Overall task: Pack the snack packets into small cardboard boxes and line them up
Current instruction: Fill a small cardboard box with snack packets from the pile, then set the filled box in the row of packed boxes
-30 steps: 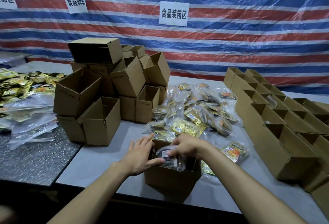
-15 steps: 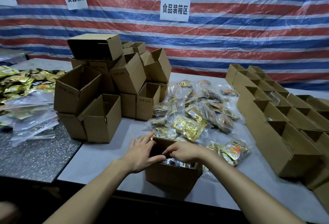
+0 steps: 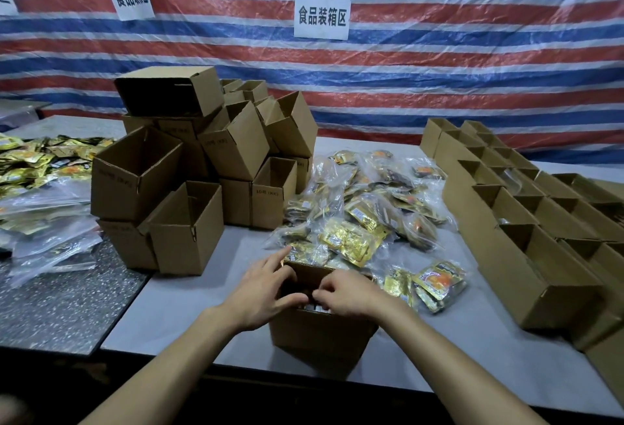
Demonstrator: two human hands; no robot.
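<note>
Both hands are on the small open brown cardboard box (image 3: 320, 337) at the near edge of the grey counter (image 3: 189, 306). The left hand (image 3: 266, 289), fingers spread, braces the left rim, likely so the box can't slide. The right hand (image 3: 351, 294) curls its fingers onto the dark plastic snack packets (image 3: 315, 306) inside. Pinching or pressing? Can't tell. A heap of gold foil packets (image 3: 364, 215) sits just behind. Rows of open brown boxes (image 3: 526, 255) line up at right.

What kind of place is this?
Probably a food-packing workshop: a wall sign marks a food boxing area, there is a pile of empty cardboard boxes, a heap of snack packets, and boxes lined up in rows.
</note>
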